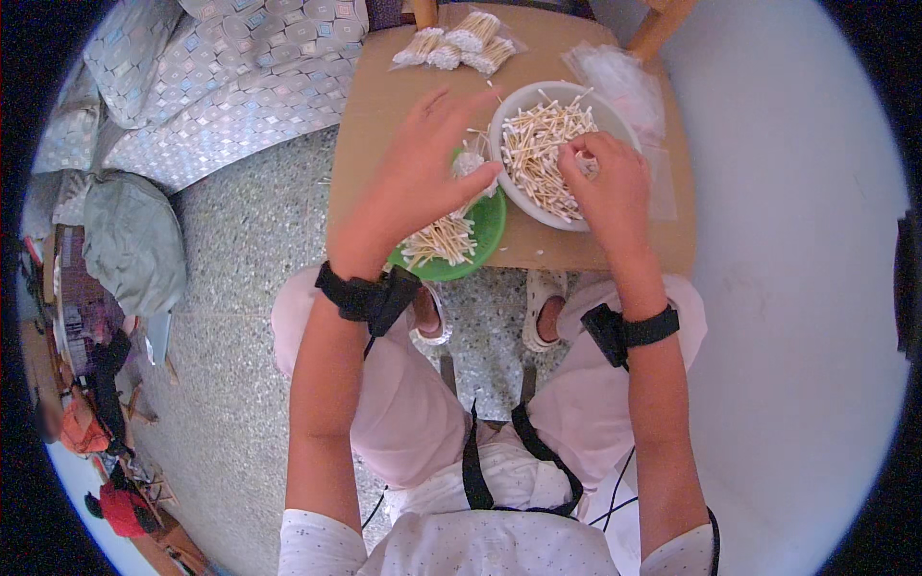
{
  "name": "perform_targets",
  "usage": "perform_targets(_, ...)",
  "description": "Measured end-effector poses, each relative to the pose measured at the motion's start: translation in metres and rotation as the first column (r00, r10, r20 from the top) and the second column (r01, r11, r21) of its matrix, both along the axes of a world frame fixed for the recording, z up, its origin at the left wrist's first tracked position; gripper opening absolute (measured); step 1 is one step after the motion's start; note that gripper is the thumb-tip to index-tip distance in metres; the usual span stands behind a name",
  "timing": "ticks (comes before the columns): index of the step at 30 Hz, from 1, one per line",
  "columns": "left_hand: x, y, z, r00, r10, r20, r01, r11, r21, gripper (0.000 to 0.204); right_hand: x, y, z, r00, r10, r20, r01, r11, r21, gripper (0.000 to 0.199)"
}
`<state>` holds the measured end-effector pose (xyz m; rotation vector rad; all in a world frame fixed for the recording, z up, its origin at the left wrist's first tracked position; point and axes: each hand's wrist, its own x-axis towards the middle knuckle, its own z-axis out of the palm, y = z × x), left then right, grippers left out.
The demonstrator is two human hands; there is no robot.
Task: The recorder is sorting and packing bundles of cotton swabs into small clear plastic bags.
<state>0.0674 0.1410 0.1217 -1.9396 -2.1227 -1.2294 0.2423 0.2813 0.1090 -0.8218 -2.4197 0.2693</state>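
Note:
My left hand (427,168) is open, fingers spread, above a green bowl (495,223) that holds loose cotton swabs (444,240). A clump of white swab tips (473,168) shows beside its thumb, partly hidden; I cannot tell whether the hand touches it. On the right stands a white bowl (509,93) heaped with cotton swabs (545,144). My right hand (612,180) reaches over its right side, fingers curled and thumb close to the index finger at the swabs. What lies between those fingertips, if anything, is hidden.
Both bowls rest on a brown board (379,115). Several bagged bundles of swabs (466,43) lie at its far side. Clear plastic bags (624,86) lie right of the white bowl. A wall (778,240) rises on the right; a patterned cover (259,86) hangs at left.

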Motion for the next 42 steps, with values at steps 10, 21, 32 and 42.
perform_targets(10,0.014,0.019,-0.013,0.991,-0.057,-0.123,0.059,0.998,0.012,0.015,-0.005,-0.014,0.006,0.964,0.126,-0.234,-0.213,0.894,-0.395,0.016)
perform_targets(21,0.012,0.017,-0.004,0.990,-0.108,0.086,0.102,0.992,0.074,0.014,-0.004,-0.020,0.015,0.909,0.092,-0.407,-0.328,0.762,-0.559,0.015)
perform_targets(32,0.012,0.015,0.005,0.999,-0.016,0.034,0.013,0.995,0.102,0.013,-0.008,-0.019,0.006,0.919,0.281,-0.278,-0.393,0.721,-0.571,0.024)
perform_targets(42,0.001,0.013,0.007,0.998,0.031,0.046,-0.035,0.994,0.100,0.011,-0.011,-0.018,0.001,0.903,0.194,-0.384,-0.420,0.594,-0.686,0.019)
